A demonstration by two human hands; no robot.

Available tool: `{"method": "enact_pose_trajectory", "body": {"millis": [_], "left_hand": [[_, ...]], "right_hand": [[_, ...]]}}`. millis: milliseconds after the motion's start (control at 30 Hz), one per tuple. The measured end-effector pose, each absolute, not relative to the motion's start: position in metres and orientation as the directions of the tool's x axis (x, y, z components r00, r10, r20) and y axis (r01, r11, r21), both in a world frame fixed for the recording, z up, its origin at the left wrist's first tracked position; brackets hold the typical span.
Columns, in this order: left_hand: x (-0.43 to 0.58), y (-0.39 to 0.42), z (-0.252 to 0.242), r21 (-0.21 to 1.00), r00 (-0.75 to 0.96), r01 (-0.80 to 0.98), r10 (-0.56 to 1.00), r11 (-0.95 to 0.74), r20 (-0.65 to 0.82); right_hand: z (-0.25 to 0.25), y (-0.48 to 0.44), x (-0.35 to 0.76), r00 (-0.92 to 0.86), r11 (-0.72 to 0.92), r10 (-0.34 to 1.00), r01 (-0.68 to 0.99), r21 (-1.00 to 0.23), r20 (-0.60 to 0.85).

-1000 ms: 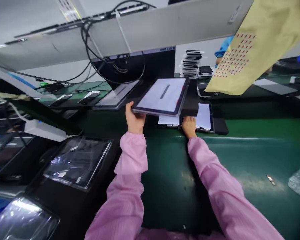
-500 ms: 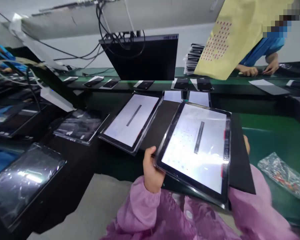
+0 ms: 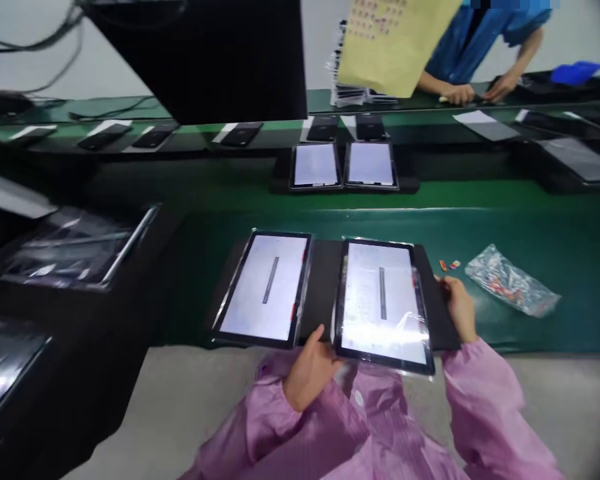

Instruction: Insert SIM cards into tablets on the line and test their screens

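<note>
A lit tablet (image 3: 383,300) in clear film lies on a black pad (image 3: 323,287), its near edge jutting past the pad. To its left, a second lit tablet (image 3: 265,290) rests on the same pad. My left hand (image 3: 310,370) is closed on the pad's near edge between the two, thumb on top, fingers partly hidden below the right tablet's corner. My right hand (image 3: 457,310) is closed around the pad's right edge, with some fingers out of sight underneath. Small orange pieces (image 3: 449,265) and a clear plastic bag (image 3: 510,280) with similar bits lie right of that hand.
Two more lit tablets (image 3: 315,165) stand on a dark support farther back. Behind them, a belt carries several dark devices (image 3: 323,128) with papers. A monitor (image 3: 205,60) hangs overhead. Film-wrapped panels (image 3: 75,247) lie left. A co-worker's hands (image 3: 460,93) are at the far bench.
My view has swung down and to the right. The pad with both tablets now looks flatter and lower on the green table. Both hands keep their hold, and the orange pieces have come into view.
</note>
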State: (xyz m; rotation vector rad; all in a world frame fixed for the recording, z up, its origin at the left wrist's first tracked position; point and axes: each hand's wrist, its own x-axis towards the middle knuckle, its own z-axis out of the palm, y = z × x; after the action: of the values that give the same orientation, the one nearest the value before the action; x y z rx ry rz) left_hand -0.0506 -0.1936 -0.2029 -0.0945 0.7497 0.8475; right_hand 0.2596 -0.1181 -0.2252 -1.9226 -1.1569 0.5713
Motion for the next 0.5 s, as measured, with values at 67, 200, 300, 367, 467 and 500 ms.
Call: {"method": "enact_pose_trajectory", "body": {"millis": [67,200,300,367,467,500], "left_hand": [[-0.060,-0.185,-0.204,0.186,0.495,-0.629,0.573,0.755,-0.653],[-0.072,-0.173,-0.203,0.322,0.590,-0.379,0.494,0.868,-0.638],[-0.088,-0.177,-0.183,0.526,0.747,0.032,0.329,0.850,-0.578],[-0.107,-0.176,-0.158,0.679,0.772,0.286,0.257,0.676,-0.581],[-0.140,-0.151,-0.119,0.811,0.623,0.395,0.524,0.431,-0.581],[-0.151,-0.134,-0.109,0.835,0.508,0.407,0.668,0.371,-0.544]], "right_hand": [[-0.230,-0.101,0.251,0.523,-0.277,0.852,0.452,-0.848,0.000],[-0.231,-0.086,0.250,0.550,-0.269,0.835,0.435,-0.860,0.017],[-0.215,-0.095,0.266,0.577,-0.294,0.814,0.507,-0.810,0.066],[-0.200,-0.100,0.282,0.587,-0.342,0.807,0.564,-0.752,0.073],[-0.182,-0.096,0.300,0.551,-0.407,0.834,0.636,-0.655,0.017],[-0.178,-0.090,0.302,0.529,-0.418,0.849,0.662,-0.622,-0.007]]}}
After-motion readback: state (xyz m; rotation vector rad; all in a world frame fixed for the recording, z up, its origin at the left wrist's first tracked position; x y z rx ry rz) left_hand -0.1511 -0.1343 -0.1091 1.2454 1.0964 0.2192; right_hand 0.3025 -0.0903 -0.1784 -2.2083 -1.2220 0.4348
